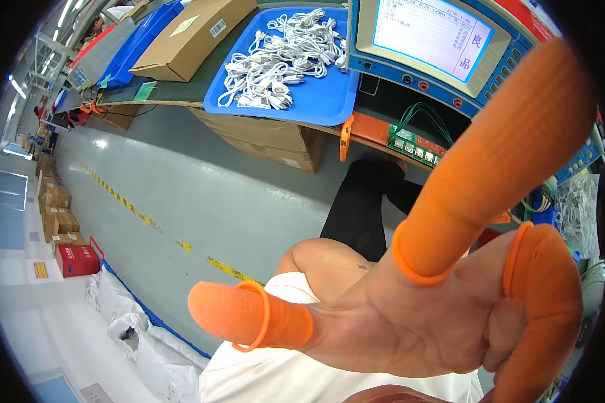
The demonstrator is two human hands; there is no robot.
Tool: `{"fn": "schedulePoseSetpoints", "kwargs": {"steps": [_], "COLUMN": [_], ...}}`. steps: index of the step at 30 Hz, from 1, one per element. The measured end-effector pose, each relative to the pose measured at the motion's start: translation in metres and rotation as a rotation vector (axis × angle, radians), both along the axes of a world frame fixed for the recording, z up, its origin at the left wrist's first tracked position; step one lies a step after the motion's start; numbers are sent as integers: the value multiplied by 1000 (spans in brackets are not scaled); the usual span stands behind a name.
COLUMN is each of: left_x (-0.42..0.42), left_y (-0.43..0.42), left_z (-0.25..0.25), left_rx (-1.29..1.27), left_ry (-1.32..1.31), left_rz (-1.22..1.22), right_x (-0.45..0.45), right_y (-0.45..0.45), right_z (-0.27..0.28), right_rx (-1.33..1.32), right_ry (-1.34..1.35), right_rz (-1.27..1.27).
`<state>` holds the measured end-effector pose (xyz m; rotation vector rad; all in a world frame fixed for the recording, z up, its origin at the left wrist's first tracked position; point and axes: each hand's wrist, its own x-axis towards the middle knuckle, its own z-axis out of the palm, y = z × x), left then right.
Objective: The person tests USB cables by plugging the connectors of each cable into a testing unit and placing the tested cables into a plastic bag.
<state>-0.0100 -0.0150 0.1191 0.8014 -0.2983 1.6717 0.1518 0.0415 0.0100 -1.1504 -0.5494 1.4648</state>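
Shown with left grip (417, 312) spread wide, holding nothing; beyond it, white cables (286, 59), likely light, limp, tangle-prone; best pinched by plugs (280, 88).

Left hand (410, 322) that wore orange finger cots (494, 154), finely stippled near the tips, rolled rims (402, 262) that encircled the finger bases, a thumb cot (225, 312) that bore a raised ring (267, 312), white clothing (282, 376) that lay below the fingers (548, 282), black clothing (356, 215) beyond them
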Motion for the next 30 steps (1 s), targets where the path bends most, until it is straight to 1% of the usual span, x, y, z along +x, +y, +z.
{"fn": "schedulePoseSetpoints", "kwargs": {"steps": [5, 15, 18, 20, 22, 26, 28, 29, 30], "left_x": [0, 5, 6, 6, 8, 17, 0, -20, -44], "left_y": [0, -1, -1, 0, -5, -6, 4, 8, 13], "left_z": [2, 5, 5, 4, 2, 9, -5, -10, -15], "left_rx": [37, 94, 115, 129, 118, 141, -89, -197, -304], "left_ry": [-3, -38, -51, -58, -74, -92, 90, 334, 581], "left_rz": [15, 30, 37, 45, 53, 44, 389, 598, 803], "right_x": [2, 0, -1, -4, 2, 0, 6, 4, 4], "right_y": [2, 0, 1, 1, 2, 5, 10, 6, 6], "right_z": [-8, 0, -2, 3, -3, -4, -19, -6, -8], "right_rx": [12, -29, -22, -59, -28, -52, -21, -20, -10], "right_ry": [12, -8, 28, 11, 12, 23, 127, 9, 7], "right_rz": [-11, -12, -33, -42, 26, -22, 30, 27, 16]}}
